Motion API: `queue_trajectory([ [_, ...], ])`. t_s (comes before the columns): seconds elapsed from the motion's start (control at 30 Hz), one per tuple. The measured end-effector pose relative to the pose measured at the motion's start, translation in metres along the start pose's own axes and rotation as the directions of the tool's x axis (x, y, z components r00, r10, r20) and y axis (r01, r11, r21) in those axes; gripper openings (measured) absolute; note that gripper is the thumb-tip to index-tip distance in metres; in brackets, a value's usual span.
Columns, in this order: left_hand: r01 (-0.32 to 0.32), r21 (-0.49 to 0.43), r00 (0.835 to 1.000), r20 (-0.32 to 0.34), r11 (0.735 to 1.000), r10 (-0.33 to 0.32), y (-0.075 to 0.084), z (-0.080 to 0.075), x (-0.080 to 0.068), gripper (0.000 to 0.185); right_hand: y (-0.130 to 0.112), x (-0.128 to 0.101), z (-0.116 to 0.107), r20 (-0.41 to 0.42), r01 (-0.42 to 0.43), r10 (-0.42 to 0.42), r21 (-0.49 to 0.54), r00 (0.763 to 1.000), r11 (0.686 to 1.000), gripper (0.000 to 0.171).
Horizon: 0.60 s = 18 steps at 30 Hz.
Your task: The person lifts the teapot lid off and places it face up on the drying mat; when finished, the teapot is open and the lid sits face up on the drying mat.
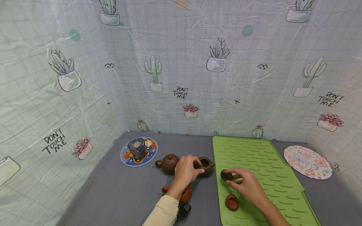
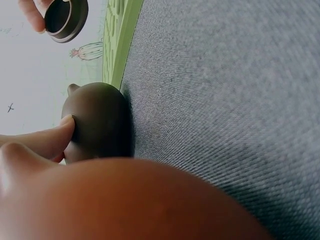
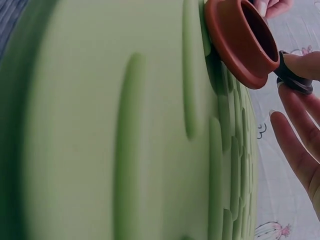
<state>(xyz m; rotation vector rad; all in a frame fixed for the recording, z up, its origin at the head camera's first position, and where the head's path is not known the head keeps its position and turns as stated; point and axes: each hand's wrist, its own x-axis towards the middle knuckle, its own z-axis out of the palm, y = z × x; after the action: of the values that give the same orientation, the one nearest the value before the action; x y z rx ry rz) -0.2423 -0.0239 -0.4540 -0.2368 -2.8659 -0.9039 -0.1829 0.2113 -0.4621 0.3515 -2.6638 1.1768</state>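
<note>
My left hand (image 1: pixel 186 168) grips a dark brown teapot (image 1: pixel 208 169) at its left side, with the thumb against the body. That teapot stands lidless on the grey table beside the mat, spout pointing right. Between thumb and fingers my right hand (image 1: pixel 246 183) pinches a small dark teapot lid (image 1: pixel 226 175), tilted so its hollow underside shows, over the green mat (image 1: pixel 243 150). A reddish-brown lid (image 1: pixel 232 202) lies hollow side up on the mat, below the right hand. Partly hidden under my left forearm is a reddish-brown teapot (image 1: pixel 185 196).
A brown teapot with its lid on (image 1: pixel 169 161) stands just left of my left hand. Further left, a glass (image 1: pixel 137 149) sits on a colourful round coaster (image 1: pixel 124 158). A pale patterned round mat (image 1: pixel 308 161) lies at the right. Printed curtains (image 1: pixel 181 72) enclose the back and sides.
</note>
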Motion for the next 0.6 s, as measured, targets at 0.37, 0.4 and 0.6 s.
queue_trajectory([
  [0.37, -0.003, 0.003, 1.0, -0.001, 1.0, 0.003, 0.0003, -0.0007, -0.0005, 0.019, 0.001, -0.0005, 0.0014, 0.028, -0.01, 0.01, -0.008, 1.0, 1.0, 0.031],
  [0.4, -0.003, 0.003, 1.0, 0.0, 1.0, 0.003, 0.0003, -0.0008, -0.0004, 0.019, 0.0014, -0.0009, 0.0015, 0.029, -0.01, 0.01, -0.008, 1.0, 1.0, 0.031],
  [0.6, -0.005, -0.002, 1.0, 0.001, 1.0, 0.005, -0.0001, -0.0003, 0.0002, 0.019, 0.0034, -0.0037, 0.0033, 0.046, -0.018, 0.019, -0.024, 0.999, 1.0, 0.031],
])
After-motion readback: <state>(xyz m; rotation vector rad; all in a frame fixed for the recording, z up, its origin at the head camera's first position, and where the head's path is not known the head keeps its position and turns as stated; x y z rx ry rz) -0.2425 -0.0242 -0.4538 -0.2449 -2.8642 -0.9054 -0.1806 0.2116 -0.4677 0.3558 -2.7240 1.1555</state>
